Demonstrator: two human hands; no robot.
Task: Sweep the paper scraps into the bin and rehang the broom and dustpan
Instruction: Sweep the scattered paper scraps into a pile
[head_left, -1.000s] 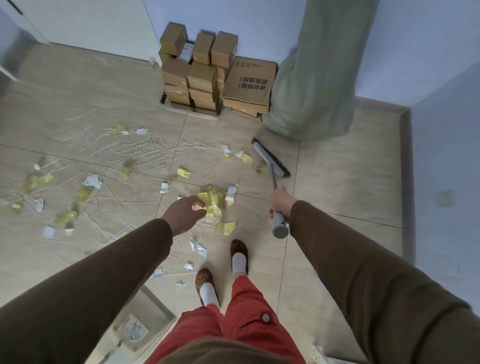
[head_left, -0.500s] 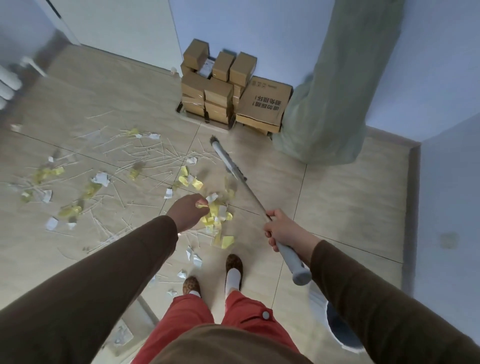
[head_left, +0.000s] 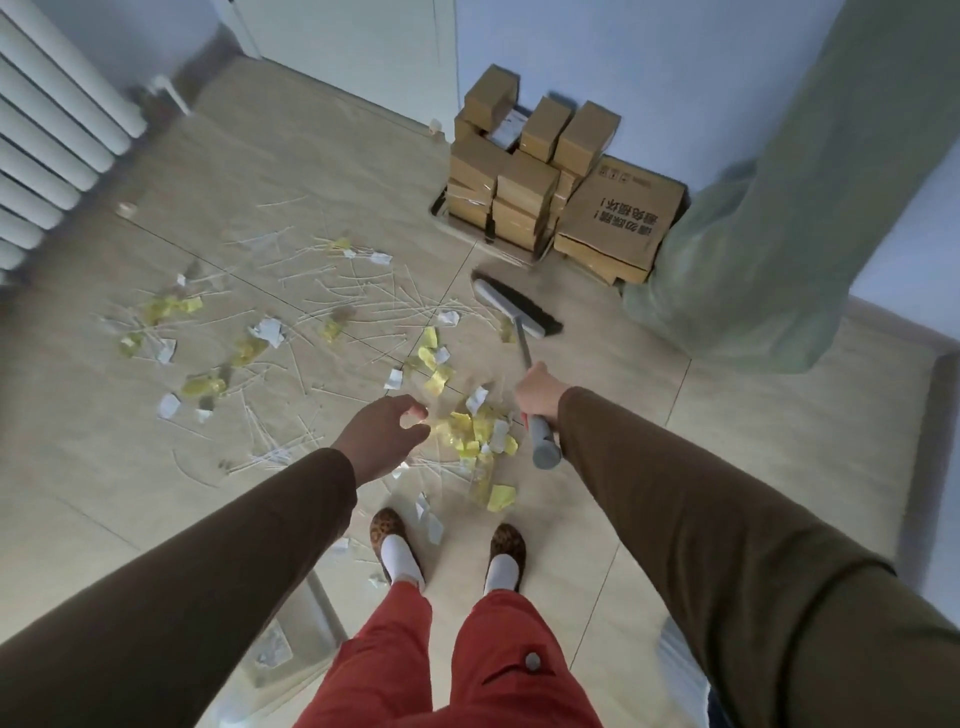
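My right hand grips the grey handle of the broom near its top end. The dark-bristled broom head rests on the tiles in front of the stacked boxes. Yellow and white paper scraps lie heaped just ahead of my feet, and more scraps with thin white strips are spread to the left. My left hand hovers over the heap with loosely curled fingers; nothing shows in it. A grey dustpan holding a few scraps lies under my left arm. The bin's white-lined rim peeks out beneath my right arm.
Cardboard boxes are stacked against the far wall. A pale green curtain hangs down to the floor on the right. A white radiator lines the left wall. A white door stands at the back.
The broom head has swung from left of the handle, near the scraps, out to the right in front of the boxes. My right hand rose and moved forward. The left hand's fingers loosened slightly.
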